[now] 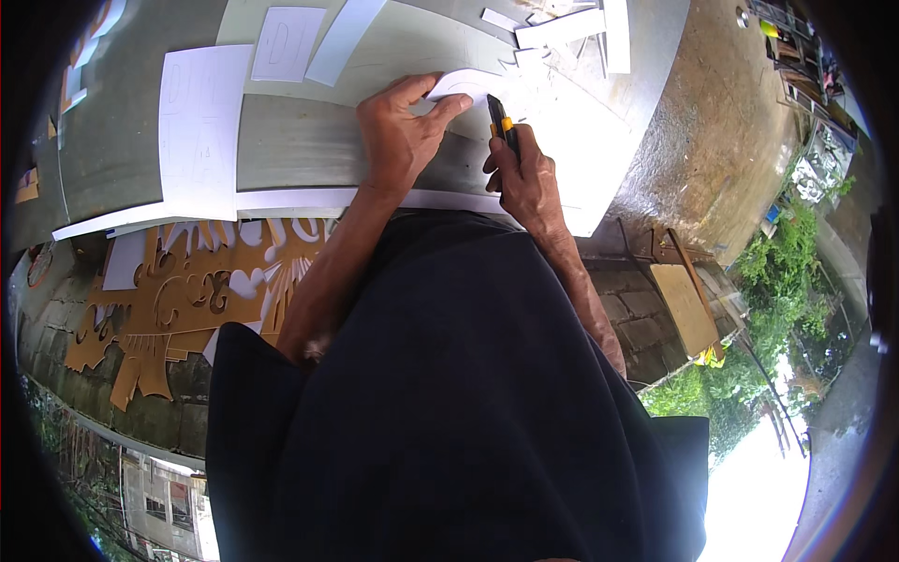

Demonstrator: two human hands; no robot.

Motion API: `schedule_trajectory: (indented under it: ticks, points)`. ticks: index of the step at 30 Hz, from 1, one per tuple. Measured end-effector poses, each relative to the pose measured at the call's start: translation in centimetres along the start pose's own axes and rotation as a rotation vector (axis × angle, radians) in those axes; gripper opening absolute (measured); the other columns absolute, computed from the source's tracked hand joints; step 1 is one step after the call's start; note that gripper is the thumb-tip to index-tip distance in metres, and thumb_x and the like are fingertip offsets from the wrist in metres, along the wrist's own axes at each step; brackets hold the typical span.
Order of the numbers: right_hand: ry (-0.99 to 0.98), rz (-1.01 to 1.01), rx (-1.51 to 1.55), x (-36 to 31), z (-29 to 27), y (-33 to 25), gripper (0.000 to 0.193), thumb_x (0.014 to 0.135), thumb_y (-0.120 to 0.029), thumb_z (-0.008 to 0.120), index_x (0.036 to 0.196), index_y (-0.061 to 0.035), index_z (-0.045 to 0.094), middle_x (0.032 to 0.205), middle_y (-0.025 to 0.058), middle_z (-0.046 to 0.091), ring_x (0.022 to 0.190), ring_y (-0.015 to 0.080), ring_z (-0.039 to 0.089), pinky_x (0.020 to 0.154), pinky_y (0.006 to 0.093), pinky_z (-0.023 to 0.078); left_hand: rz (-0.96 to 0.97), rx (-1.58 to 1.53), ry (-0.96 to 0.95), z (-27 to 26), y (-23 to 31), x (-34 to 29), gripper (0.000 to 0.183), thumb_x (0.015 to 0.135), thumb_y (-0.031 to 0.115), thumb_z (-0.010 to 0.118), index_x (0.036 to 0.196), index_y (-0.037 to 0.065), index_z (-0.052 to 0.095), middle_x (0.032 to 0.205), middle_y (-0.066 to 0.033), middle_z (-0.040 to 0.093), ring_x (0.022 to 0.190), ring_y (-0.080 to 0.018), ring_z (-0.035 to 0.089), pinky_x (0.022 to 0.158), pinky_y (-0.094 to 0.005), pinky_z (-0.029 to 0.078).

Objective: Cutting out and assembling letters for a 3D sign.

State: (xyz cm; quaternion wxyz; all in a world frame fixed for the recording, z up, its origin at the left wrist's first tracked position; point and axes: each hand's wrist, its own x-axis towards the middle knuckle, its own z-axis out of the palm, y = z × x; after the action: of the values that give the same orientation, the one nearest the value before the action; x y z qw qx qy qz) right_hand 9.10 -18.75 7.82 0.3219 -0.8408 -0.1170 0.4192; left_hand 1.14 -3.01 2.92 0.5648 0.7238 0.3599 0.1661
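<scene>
White piece point(479, 82) sits at the upper centre of the frame, its left end pinched between the thumb and fingers of the left hand point(401, 126). Just right of it, the right hand point(529, 178) has its fingers closed around a black-and-yellow cutter point(503, 125), blade end near the piece; whether they touch, I cannot tell. White strips point(562, 30) lie on the surface point(300, 140), upper right.
</scene>
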Motion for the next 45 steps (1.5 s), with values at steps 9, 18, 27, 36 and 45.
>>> schedule_trajectory:
  ticks: [9,18,27,36,45]
  points:
    - [0.201,-0.468,-0.026,-0.2,-2.0,-1.1,0.033,0.089,-0.002,0.074,0.119,-0.0037,0.062,0.106,0.0145,0.074,0.097,0.0256,0.073,0.084,0.0355,0.056,0.756,0.004,0.099,-3.2,7.5,-2.4,0.017,0.069,-0.006,0.076,0.085,-0.001,0.074,0.096,-0.0079,0.073,0.089,-0.0242,0.068,0.07,-0.0329,0.058]
    - [0.225,-0.658,0.196,-0.4,-2.3,-3.0,0.04,0.079,-0.004,0.082,0.116,-0.0028,0.067,0.121,0.0136,0.071,0.11,0.0265,0.07,0.091,0.0344,0.057,0.922,0.087,0.093,-3.8,9.4,-4.3,0.024,0.07,-0.005,0.074,0.094,-0.001,0.076,0.104,-0.0075,0.072,0.094,-0.0255,0.068,0.073,-0.0338,0.06]
    - [0.223,-0.692,0.228,-0.4,-2.3,-2.7,0.039,0.079,-0.004,0.082,0.115,-0.0045,0.067,0.12,0.013,0.071,0.109,0.0263,0.07,0.089,0.034,0.058,0.9,0.041,0.114,-3.5,9.7,-4.7,0.021,0.07,-0.008,0.073,0.089,0.002,0.071,0.102,-0.0077,0.072,0.093,-0.0258,0.069,0.074,-0.0342,0.06]
    - [0.194,-0.7,0.284,-0.5,-2.0,-2.6,0.039,0.079,-0.002,0.081,0.116,-0.0037,0.067,0.119,0.0138,0.071,0.108,0.0251,0.07,0.09,0.0333,0.057,0.918,0.047,0.075,-3.8,9.9,-4.7,0.02,0.072,-0.007,0.074,0.09,0.002,0.07,0.103,-0.0078,0.072,0.093,-0.0264,0.069,0.075,-0.0346,0.06]
    - [0.128,-0.645,0.318,-0.8,-1.9,-2.9,0.034,0.086,-0.003,0.074,0.119,-0.0039,0.066,0.123,0.0131,0.069,0.112,0.0236,0.068,0.092,0.0333,0.057,0.904,0.087,0.046,-4.1,10.2,-5.1,0.028,0.072,-0.012,0.073,0.093,0.007,0.073,0.101,-0.0056,0.07,0.092,-0.0242,0.068,0.075,-0.032,0.06]
